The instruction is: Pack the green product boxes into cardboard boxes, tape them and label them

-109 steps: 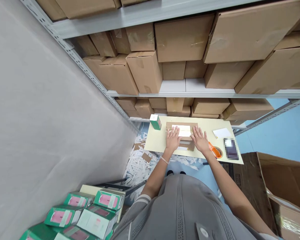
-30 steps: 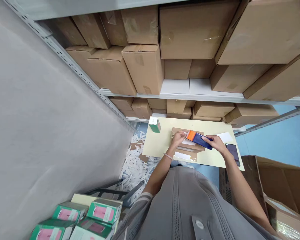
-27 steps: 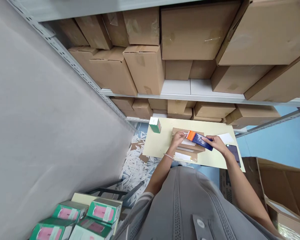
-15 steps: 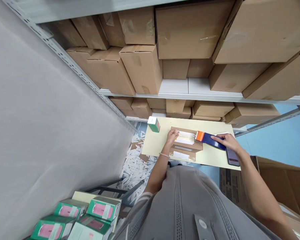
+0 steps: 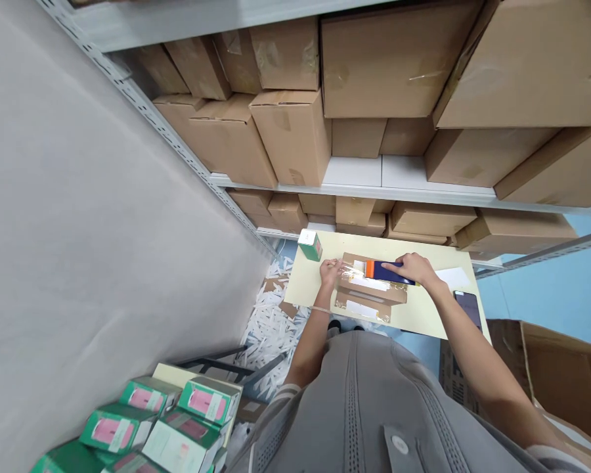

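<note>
On the pale yellow table point(image 5: 320, 295) lie two brown cardboard boxes side by side, with white labels and shiny clear tape on top. My right hand point(image 5: 414, 267) is wrapped round a blue tape dispenser point(image 5: 393, 272) with an orange head, held low over the farther cardboard box point(image 5: 398, 297). My left hand point(image 5: 329, 270) pinches the end of the clear tape point(image 5: 348, 272) at this box's left end. Between the pinching fingers and the orange head, the strip lies along the box top. The nearer cardboard box point(image 5: 381, 313) touches neither hand.
A small green box point(image 5: 310, 245) stands at the table's left back corner. White paper point(image 5: 453, 277) and a phone point(image 5: 469, 310) lie at the right. Shelves of cartons point(image 5: 295, 141) rise behind. Paper strips point(image 5: 261, 328) litter the floor; green boxes point(image 5: 209, 399) are stacked lower left, an open carton point(image 5: 561, 368) right.
My right hand has brought the tape dispenser leftward and down over the farther box, uncovering the white paper. The left hand stays at the box's left end. The view has shifted slightly.
</note>
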The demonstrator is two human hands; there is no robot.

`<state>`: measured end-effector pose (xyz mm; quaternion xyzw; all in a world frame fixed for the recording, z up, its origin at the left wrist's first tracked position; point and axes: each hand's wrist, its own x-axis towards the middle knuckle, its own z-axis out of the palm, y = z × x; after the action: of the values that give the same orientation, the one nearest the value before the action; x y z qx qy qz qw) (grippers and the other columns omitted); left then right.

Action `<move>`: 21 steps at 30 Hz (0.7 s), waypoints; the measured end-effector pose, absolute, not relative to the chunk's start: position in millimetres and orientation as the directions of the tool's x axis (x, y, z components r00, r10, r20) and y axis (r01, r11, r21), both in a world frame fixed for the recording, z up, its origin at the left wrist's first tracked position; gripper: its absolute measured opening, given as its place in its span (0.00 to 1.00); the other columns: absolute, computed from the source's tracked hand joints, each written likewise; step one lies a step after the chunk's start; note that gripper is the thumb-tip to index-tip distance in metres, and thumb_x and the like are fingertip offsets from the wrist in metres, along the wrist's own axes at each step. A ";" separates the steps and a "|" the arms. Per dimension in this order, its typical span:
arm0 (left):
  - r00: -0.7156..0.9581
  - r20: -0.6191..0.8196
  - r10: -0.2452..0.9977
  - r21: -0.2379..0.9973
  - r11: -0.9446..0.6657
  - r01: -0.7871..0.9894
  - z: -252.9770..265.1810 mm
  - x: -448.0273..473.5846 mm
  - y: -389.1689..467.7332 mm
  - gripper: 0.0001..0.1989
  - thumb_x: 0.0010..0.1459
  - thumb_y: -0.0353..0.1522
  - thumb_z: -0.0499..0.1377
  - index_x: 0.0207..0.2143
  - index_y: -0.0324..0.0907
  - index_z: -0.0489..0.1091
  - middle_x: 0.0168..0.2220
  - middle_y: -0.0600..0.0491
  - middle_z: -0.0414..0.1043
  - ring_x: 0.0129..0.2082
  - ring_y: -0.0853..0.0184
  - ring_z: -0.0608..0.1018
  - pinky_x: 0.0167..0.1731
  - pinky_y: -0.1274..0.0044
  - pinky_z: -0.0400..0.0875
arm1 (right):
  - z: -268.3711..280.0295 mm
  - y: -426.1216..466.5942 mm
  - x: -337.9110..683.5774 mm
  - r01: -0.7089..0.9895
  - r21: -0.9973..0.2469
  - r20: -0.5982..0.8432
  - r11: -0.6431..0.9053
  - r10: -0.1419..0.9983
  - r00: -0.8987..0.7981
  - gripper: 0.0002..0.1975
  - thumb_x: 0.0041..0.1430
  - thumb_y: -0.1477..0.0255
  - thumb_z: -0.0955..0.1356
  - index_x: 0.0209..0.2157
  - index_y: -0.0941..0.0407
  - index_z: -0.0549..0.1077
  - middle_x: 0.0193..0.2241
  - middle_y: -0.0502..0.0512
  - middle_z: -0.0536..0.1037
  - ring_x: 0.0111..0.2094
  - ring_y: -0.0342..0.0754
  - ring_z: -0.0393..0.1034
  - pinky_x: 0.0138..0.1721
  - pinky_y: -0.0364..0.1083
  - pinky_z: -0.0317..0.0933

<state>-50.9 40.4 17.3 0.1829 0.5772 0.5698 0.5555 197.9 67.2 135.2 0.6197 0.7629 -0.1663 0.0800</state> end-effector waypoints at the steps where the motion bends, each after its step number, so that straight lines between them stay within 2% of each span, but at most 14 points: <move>1: -0.310 -0.440 0.843 0.859 0.293 -0.421 17.5 -53.4 40.5 0.24 0.43 0.38 0.73 0.23 0.42 0.57 0.34 0.50 0.76 0.30 0.66 0.81 0.35 0.70 0.79 | 134.6 67.7 194.8 0.973 -0.144 -0.334 0.179 0.917 -0.218 0.36 0.58 0.40 0.55 0.28 0.53 0.80 0.32 0.61 0.82 0.39 0.58 0.74 0.36 0.49 0.61; 6: -0.305 -0.482 0.821 0.848 0.351 -0.398 15.3 -59.2 38.5 0.23 0.43 0.36 0.73 0.22 0.43 0.58 0.25 0.53 0.75 0.28 0.64 0.81 0.33 0.70 0.79 | 126.6 64.1 184.4 0.980 -0.089 -0.361 0.179 0.911 -0.199 0.38 0.59 0.40 0.55 0.36 0.55 0.82 0.36 0.65 0.82 0.41 0.59 0.75 0.39 0.50 0.63; 12: -0.372 -0.514 0.773 0.857 0.440 -0.269 14.6 -66.5 39.7 0.19 0.44 0.36 0.71 0.22 0.43 0.61 0.24 0.55 0.75 0.28 0.64 0.81 0.27 0.75 0.74 | 117.5 58.1 172.4 0.988 -0.048 -0.375 0.149 0.914 -0.156 0.38 0.61 0.42 0.56 0.42 0.58 0.81 0.38 0.69 0.81 0.44 0.60 0.76 0.42 0.51 0.64; 17: -0.465 -0.472 0.749 0.859 0.510 -0.050 16.6 -86.2 33.1 0.14 0.42 0.36 0.72 0.18 0.45 0.68 0.22 0.55 0.74 0.33 0.61 0.81 0.32 0.76 0.71 | 116.5 56.3 170.8 0.992 -0.029 -0.373 0.126 0.919 -0.128 0.36 0.62 0.43 0.57 0.41 0.59 0.82 0.39 0.70 0.81 0.44 0.61 0.76 0.41 0.51 0.64; 19: -0.468 -0.463 0.753 0.843 0.537 0.031 13.2 -91.1 27.7 0.13 0.42 0.37 0.71 0.17 0.45 0.69 0.20 0.55 0.73 0.32 0.62 0.80 0.34 0.75 0.71 | 116.6 55.9 171.3 0.991 -0.028 -0.375 0.132 0.917 -0.133 0.36 0.62 0.44 0.57 0.40 0.59 0.82 0.39 0.70 0.81 0.44 0.61 0.76 0.40 0.51 0.64; 21: -0.434 -0.484 0.760 0.836 0.548 0.028 7.3 -90.5 22.7 0.13 0.43 0.38 0.70 0.17 0.44 0.71 0.19 0.55 0.73 0.29 0.64 0.78 0.34 0.75 0.71 | 116.9 55.9 171.3 0.990 -0.028 -0.376 0.141 0.916 -0.141 0.36 0.62 0.44 0.56 0.40 0.58 0.82 0.38 0.70 0.81 0.43 0.61 0.76 0.40 0.51 0.64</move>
<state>-90.5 22.7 7.3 0.2632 0.7485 0.3957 0.4624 171.3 55.9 116.9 0.6411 0.7430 -0.1359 0.1360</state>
